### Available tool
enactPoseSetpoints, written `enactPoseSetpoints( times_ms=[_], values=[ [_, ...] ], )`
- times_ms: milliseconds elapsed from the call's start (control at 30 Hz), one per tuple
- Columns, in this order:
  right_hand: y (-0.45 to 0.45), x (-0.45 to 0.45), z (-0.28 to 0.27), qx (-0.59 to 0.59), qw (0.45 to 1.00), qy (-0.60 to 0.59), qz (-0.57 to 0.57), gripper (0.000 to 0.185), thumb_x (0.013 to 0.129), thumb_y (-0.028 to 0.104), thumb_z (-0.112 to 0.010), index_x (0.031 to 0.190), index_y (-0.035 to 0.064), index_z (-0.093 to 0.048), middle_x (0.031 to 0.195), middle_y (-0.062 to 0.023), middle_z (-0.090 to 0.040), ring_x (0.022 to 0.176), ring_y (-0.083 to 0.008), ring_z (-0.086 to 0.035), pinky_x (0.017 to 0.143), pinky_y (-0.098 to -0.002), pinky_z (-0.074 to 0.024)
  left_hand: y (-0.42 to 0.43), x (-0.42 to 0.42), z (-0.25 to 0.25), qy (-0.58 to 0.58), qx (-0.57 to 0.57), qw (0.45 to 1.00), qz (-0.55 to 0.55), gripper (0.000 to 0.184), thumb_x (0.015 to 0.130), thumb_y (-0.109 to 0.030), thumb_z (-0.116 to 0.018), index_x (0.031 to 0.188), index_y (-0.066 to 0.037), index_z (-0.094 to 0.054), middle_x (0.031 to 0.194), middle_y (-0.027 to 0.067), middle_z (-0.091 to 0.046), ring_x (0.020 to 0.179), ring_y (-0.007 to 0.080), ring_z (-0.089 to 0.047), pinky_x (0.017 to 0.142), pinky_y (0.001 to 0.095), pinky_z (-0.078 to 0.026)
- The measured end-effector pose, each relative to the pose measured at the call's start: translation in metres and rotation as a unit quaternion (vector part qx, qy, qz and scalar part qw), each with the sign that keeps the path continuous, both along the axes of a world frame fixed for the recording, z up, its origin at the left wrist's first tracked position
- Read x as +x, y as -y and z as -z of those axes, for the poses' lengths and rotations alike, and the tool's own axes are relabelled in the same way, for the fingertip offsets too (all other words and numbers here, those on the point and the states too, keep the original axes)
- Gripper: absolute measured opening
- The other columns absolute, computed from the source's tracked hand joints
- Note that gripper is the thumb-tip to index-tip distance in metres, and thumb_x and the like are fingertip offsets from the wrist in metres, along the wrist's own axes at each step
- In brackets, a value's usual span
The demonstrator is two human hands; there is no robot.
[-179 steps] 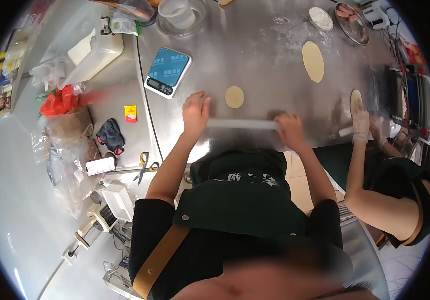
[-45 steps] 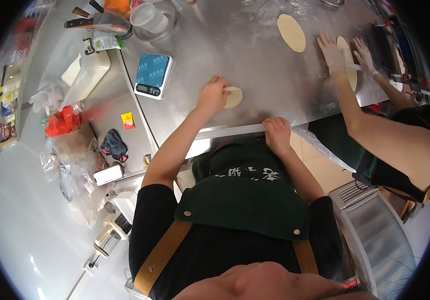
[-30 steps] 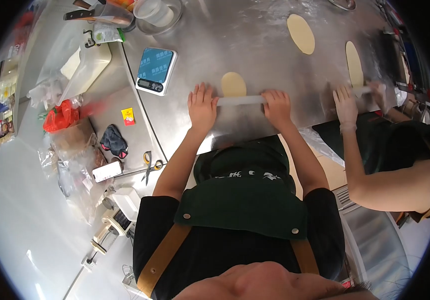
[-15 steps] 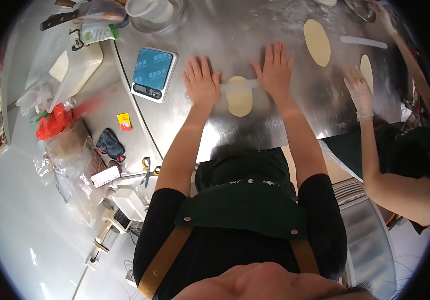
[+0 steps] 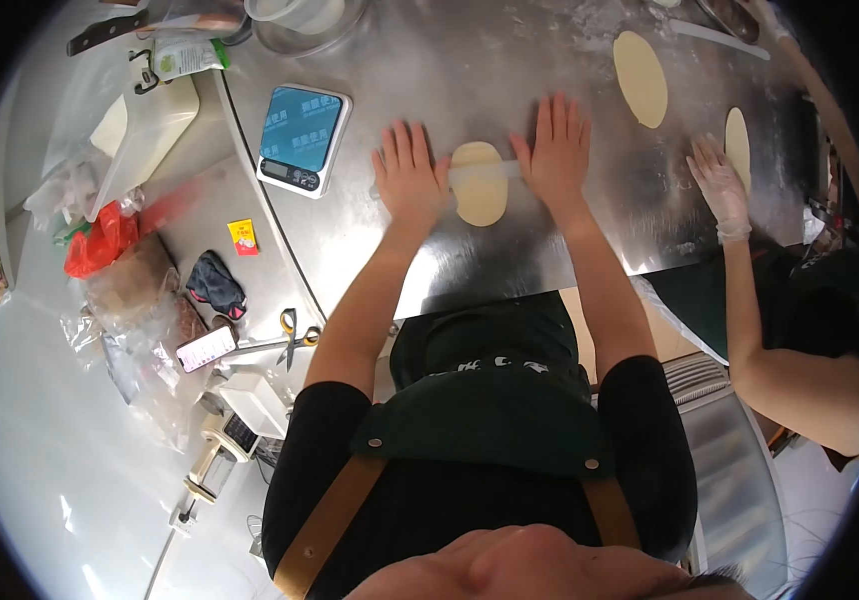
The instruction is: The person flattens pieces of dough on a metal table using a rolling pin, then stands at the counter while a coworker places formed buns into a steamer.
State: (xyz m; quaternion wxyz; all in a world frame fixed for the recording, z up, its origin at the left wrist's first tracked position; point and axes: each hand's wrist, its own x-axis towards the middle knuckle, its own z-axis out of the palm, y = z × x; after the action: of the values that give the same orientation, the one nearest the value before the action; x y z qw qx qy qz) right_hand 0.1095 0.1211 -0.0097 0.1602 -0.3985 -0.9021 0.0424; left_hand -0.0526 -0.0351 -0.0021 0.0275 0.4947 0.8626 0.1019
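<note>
My left hand point(image 5: 412, 178) lies flat with its fingers stretched out on the left part of a pale rolling pin point(image 5: 515, 170). Over the pin's right part rests my right hand point(image 5: 556, 155), also flat, its fingers pointing away from me. Between the two hands the pin crosses an oval sheet of dough point(image 5: 481, 205) on the steel table. Both palms hide the pin's ends in part. No fingers are wrapped around it.
Left of my hands stands a kitchen scale point(image 5: 303, 140). At right, a co-worker's gloved hand point(image 5: 720, 188) touches a narrow dough strip point(image 5: 738, 150). Another dough oval point(image 5: 642, 80) and a white rod point(image 5: 722, 40) lie farther back. Scissors point(image 5: 296, 338) rest near the left front edge.
My hands and the rolling pin have shifted slightly toward me over the dough. At right, the white rod has moved farther back. The view has shifted a little.
</note>
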Motion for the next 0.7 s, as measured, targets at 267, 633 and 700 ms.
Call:
enactPoseSetpoints(
  times_ms=[267,633,700],
  values=[
    [0.000,0.006,-0.030,-0.002,0.999,0.022,-0.045,0.069,0.086,0.047,-0.057,0.132,-0.0031,-0.046,0.141,-0.0257,-0.041,0.132,-0.0427,-0.035,0.107,-0.0591,-0.0237,-0.006,-0.017,-0.012,-0.034,-0.020,0.999,0.035,0.060,0.094,-0.040,-0.046,0.142,-0.004,-0.038,0.150,0.0220,-0.027,0.139,0.0381,-0.025,0.111,0.0560,-0.018],
    [0.065,0.059,-0.019,-0.079,0.989,0.112,-0.050,0.065,0.090,0.043,-0.052,0.135,-0.0031,-0.043,0.146,-0.0227,-0.034,0.134,-0.0401,-0.033,0.110,-0.0569,-0.0213,0.059,0.024,-0.008,0.011,-0.044,0.997,0.056,0.065,0.095,-0.044,-0.042,0.146,-0.005,-0.031,0.152,0.0220,-0.024,0.143,0.0356,-0.018,0.112,0.0559,-0.012],
    [0.054,0.051,-0.029,-0.071,0.990,0.113,-0.047,0.063,0.091,0.042,-0.050,0.135,-0.0025,-0.043,0.147,-0.0218,-0.034,0.135,-0.0400,-0.032,0.109,-0.0571,-0.0213,0.049,0.017,-0.013,-0.008,-0.049,0.997,0.054,0.065,0.095,-0.044,-0.042,0.145,-0.004,-0.032,0.152,0.0222,-0.024,0.143,0.0360,-0.018,0.112,0.0559,-0.012]
  ],
)
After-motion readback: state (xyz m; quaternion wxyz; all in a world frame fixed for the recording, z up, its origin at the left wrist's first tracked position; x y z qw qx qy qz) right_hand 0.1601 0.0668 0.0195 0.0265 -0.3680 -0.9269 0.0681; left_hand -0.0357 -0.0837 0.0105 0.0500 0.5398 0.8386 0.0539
